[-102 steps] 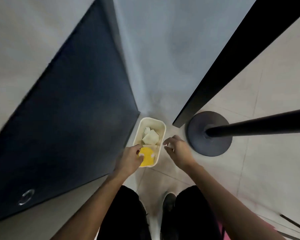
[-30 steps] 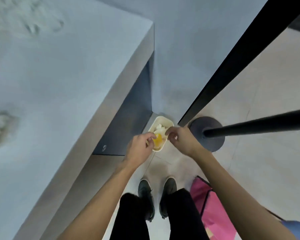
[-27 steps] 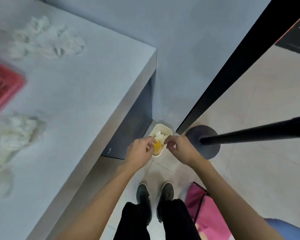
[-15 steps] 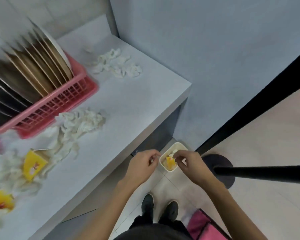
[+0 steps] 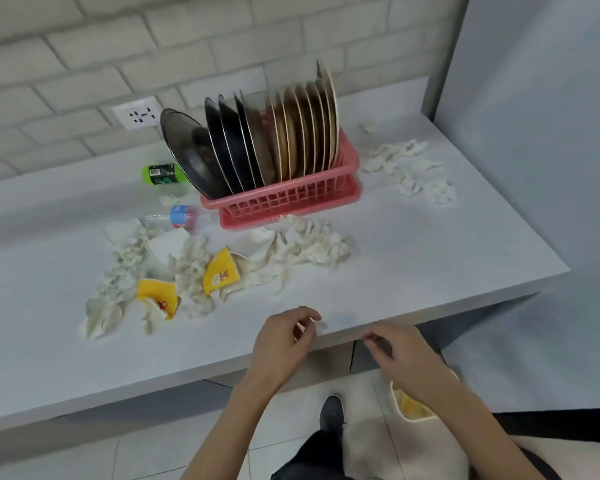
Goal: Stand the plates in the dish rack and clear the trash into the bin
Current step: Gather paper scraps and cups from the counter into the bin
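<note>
Green bottle (image 5: 160,173), label blurred, blue-labelled clear bottle (image 5: 179,216), yellow printed cup (image 5: 220,271)

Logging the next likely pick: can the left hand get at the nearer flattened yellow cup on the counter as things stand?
Probably yes. The left hand hovers at the edge of the counter, seemingly empty. The yellow cup lies uncovered among the crumpled tissues, with only bare counter between them.

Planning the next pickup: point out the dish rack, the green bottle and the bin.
dish rack (image 5: 291,202), head view, front lattice wall.
green bottle (image 5: 161,174), head view, its label.
bin (image 5: 394,396), head view, left rim.
</note>
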Available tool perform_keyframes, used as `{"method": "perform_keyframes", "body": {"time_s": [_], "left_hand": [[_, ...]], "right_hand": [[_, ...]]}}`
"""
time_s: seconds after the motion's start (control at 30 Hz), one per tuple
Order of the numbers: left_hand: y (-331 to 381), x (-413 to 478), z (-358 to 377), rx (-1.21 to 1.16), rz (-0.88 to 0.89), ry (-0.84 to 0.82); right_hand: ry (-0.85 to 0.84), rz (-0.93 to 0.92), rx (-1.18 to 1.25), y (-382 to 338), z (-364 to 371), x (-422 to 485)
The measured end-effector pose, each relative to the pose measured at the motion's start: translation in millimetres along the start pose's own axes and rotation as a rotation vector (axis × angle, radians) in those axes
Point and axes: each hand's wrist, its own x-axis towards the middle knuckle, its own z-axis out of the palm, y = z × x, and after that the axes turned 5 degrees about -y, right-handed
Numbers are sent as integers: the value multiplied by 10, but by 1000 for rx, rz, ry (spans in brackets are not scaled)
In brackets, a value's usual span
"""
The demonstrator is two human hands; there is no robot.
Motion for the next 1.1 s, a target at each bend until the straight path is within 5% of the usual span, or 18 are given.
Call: {"method": "perform_keyframes", "body": {"time_s": [0.2,0.4,0.67,0.9,1.1], "left_hand": [[-340,311,-254,154,-99,180],[-599,750,-390,307,-212,75],[-653,837,-270,86,-55,7],[-432,936,-216,-42,3,-92],[-324,954,-147,-51,4,-115]], "right_hand": [[-60,52,1,-71,-76,403],[-121,92,-54,-36,-39,786],[278,117,-71,-53,-203,1283],[148,100,-313,20,-272,1653],[236,-7,-163,187,-469,1654]]}}
